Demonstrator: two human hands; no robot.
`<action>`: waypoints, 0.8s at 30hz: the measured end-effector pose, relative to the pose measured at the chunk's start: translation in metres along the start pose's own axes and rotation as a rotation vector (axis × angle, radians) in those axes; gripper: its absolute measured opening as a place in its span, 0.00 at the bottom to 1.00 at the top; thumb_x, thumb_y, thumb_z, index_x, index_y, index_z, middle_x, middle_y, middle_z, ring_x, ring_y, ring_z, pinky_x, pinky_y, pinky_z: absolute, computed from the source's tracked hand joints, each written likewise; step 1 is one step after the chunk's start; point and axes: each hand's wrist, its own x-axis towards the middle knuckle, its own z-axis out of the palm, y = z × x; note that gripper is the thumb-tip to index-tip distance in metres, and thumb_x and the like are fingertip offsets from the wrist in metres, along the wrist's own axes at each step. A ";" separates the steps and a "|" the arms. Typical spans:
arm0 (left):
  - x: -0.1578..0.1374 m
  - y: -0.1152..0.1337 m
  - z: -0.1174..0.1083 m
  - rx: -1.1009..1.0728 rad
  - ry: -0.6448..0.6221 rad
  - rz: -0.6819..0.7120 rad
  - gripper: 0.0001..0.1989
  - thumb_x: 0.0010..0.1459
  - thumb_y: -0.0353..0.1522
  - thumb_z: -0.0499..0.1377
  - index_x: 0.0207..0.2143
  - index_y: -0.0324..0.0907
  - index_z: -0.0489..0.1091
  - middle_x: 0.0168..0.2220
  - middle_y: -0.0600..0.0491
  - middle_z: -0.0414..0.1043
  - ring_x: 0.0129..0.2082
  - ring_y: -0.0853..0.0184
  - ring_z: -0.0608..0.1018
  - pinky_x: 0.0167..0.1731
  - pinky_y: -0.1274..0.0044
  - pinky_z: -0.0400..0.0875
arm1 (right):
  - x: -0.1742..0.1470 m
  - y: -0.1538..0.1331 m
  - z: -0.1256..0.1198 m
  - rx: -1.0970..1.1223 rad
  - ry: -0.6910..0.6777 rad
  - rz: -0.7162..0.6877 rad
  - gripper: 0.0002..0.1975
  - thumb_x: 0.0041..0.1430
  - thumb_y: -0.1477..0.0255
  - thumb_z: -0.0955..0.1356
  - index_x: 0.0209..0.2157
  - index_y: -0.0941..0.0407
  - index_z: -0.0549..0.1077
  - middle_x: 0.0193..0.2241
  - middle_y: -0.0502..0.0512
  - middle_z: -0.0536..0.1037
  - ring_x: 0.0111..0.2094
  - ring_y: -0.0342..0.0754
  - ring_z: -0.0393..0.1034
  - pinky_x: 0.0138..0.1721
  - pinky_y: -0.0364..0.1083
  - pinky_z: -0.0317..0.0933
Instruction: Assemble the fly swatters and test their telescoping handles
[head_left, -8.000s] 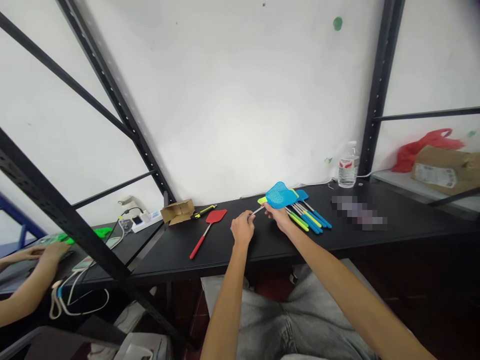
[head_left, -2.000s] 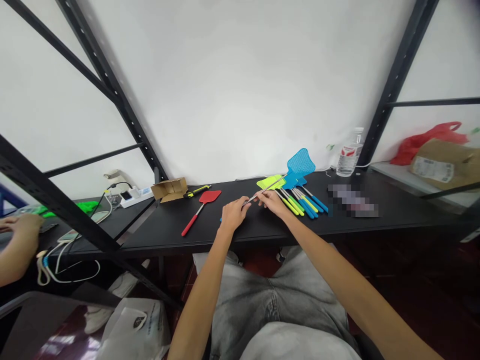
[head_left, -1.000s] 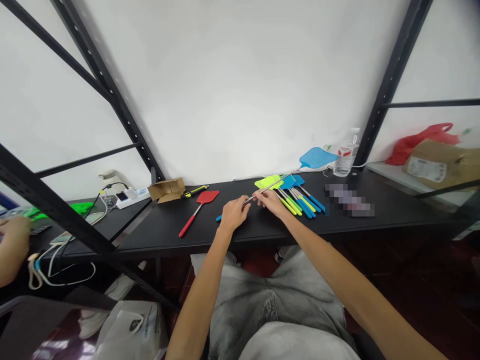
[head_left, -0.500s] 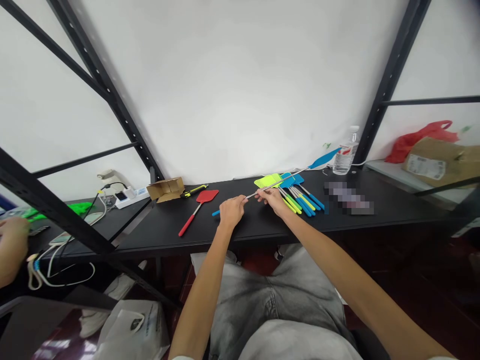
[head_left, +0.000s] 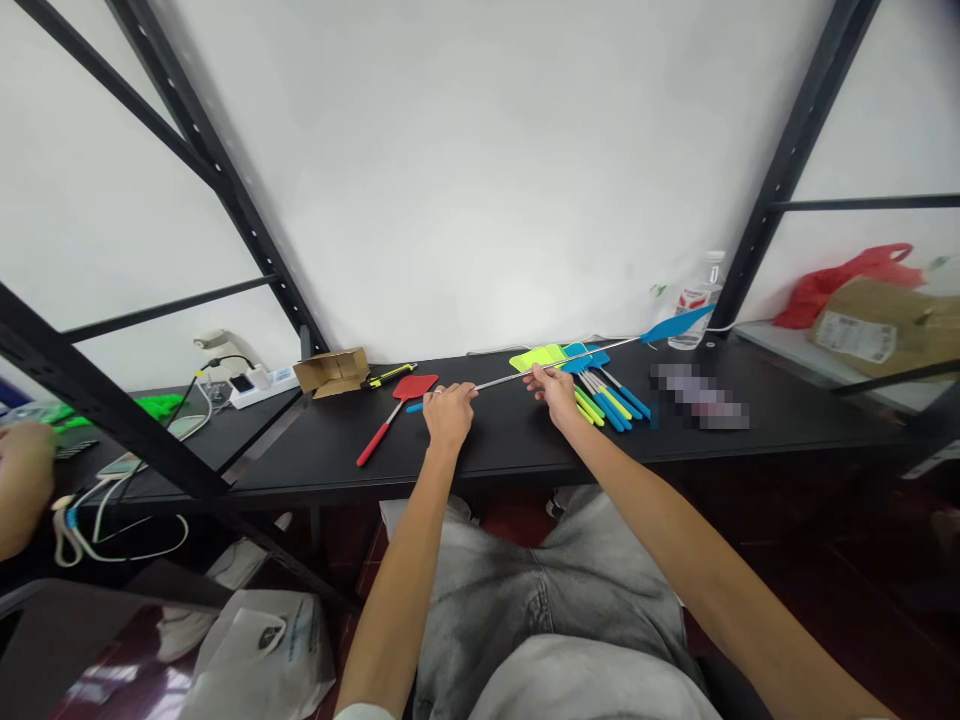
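Observation:
A blue fly swatter with a long, thin metal rod slants across in front of me, its head up at the right near the bottle. My left hand is closed around it near the blue handle, whose end pokes out to the left. Further along, my right hand pinches the metal rod. Behind and beside that hand lies a pile of yellow-green fly swatters and blue fly swatters, handles toward me. A red fly swatter lies alone left of my left hand.
On the black table are an open cardboard box, a yellow-black utility knife, a water bottle and a blurred-out item. Black shelf posts flank both sides. Another person's hand shows at far left.
My hands have drawn apart, left hand leftward and right hand slightly rightward. The blue fly swatter now spans longer, with more rod showing and its head further right.

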 end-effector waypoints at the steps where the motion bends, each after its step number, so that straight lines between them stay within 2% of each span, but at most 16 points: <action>1: 0.000 -0.001 0.000 0.006 0.019 -0.008 0.16 0.68 0.37 0.49 0.43 0.51 0.77 0.40 0.49 0.79 0.42 0.58 0.74 0.43 0.67 0.56 | 0.000 0.000 0.000 0.005 0.010 -0.004 0.21 0.48 0.52 0.74 0.26 0.58 0.76 0.27 0.57 0.80 0.25 0.43 0.70 0.20 0.40 0.57; 9: 0.001 -0.011 0.002 -0.005 0.076 -0.053 0.13 0.66 0.34 0.52 0.43 0.50 0.77 0.41 0.50 0.80 0.44 0.56 0.74 0.46 0.65 0.55 | 0.004 0.002 -0.003 0.002 0.057 -0.032 0.22 0.49 0.51 0.73 0.25 0.58 0.75 0.25 0.56 0.79 0.23 0.43 0.69 0.19 0.40 0.57; 12: 0.000 -0.010 0.000 -0.027 0.077 0.006 0.12 0.66 0.33 0.51 0.43 0.48 0.75 0.42 0.49 0.79 0.45 0.57 0.74 0.48 0.66 0.56 | 0.003 0.001 -0.005 0.036 -0.002 -0.015 0.21 0.50 0.52 0.73 0.28 0.57 0.76 0.27 0.56 0.80 0.24 0.42 0.70 0.20 0.39 0.57; 15: -0.002 -0.002 -0.003 -0.066 0.086 0.123 0.12 0.67 0.33 0.50 0.47 0.47 0.72 0.42 0.50 0.78 0.44 0.59 0.74 0.49 0.68 0.57 | 0.000 0.000 -0.004 0.041 -0.085 -0.007 0.21 0.51 0.52 0.73 0.31 0.57 0.76 0.29 0.55 0.80 0.24 0.41 0.70 0.20 0.39 0.56; 19: -0.004 0.007 -0.003 -0.089 0.026 0.257 0.14 0.68 0.40 0.50 0.49 0.48 0.71 0.39 0.51 0.77 0.39 0.62 0.76 0.43 0.71 0.58 | -0.002 0.000 -0.001 -0.045 -0.228 -0.030 0.21 0.53 0.52 0.71 0.34 0.57 0.78 0.31 0.56 0.80 0.25 0.41 0.69 0.20 0.39 0.55; 24: -0.003 0.006 0.000 -0.080 0.014 0.245 0.15 0.69 0.41 0.48 0.45 0.49 0.73 0.36 0.52 0.78 0.34 0.64 0.76 0.37 0.72 0.58 | -0.001 0.001 -0.001 -0.118 -0.314 -0.048 0.20 0.53 0.54 0.72 0.34 0.57 0.79 0.33 0.57 0.81 0.27 0.43 0.70 0.21 0.40 0.56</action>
